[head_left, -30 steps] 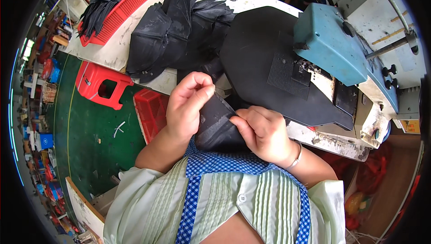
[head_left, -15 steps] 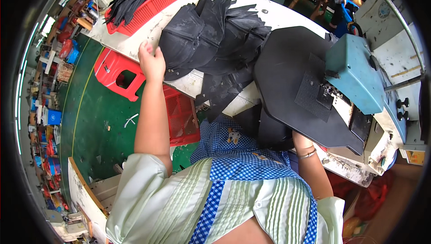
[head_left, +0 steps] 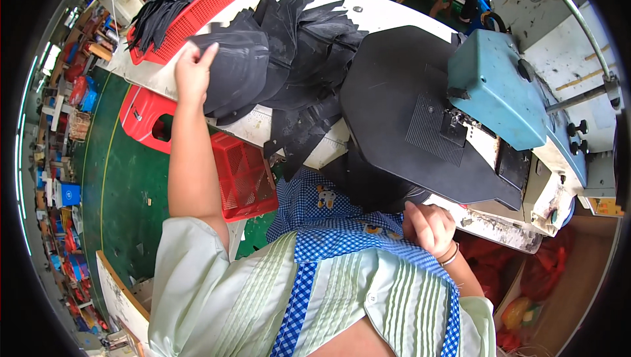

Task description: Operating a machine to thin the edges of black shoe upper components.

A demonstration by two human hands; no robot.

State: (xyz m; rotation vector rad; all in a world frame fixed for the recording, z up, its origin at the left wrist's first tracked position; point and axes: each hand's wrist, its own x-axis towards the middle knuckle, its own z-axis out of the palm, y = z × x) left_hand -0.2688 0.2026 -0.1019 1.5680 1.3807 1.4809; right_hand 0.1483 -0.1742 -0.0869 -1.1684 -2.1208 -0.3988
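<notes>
Beside the left edge of a pile of black flat cut pieces (head_left: 289, 48), my left hand (head_left: 193, 73) pinches the rim of a curved black piece (head_left: 240, 58), lifting it slightly. My right hand (head_left: 430, 227) is curled closed over my lap, below the front edge of the machine's black plate (head_left: 394, 94). More black material (head_left: 374, 186) hangs under that plate and reaches close to my right fingertips. Whatever lies inside those fingers is hidden. Right of the plate stands the blue-green machine head (head_left: 496, 87).
A red basket (head_left: 197, 18) of black pieces stands at the white table's far left. Below the table are a red stool (head_left: 141, 117) and a red crate (head_left: 243, 179). A metal pipe (head_left: 575, 18) curves over the right side. A blue checked apron (head_left: 309, 206) covers my lap.
My left hand has gone from open beside the pile to gripping a black piece's edge. My right hand has come out from under the plate toward me. The view has shifted slightly.
</notes>
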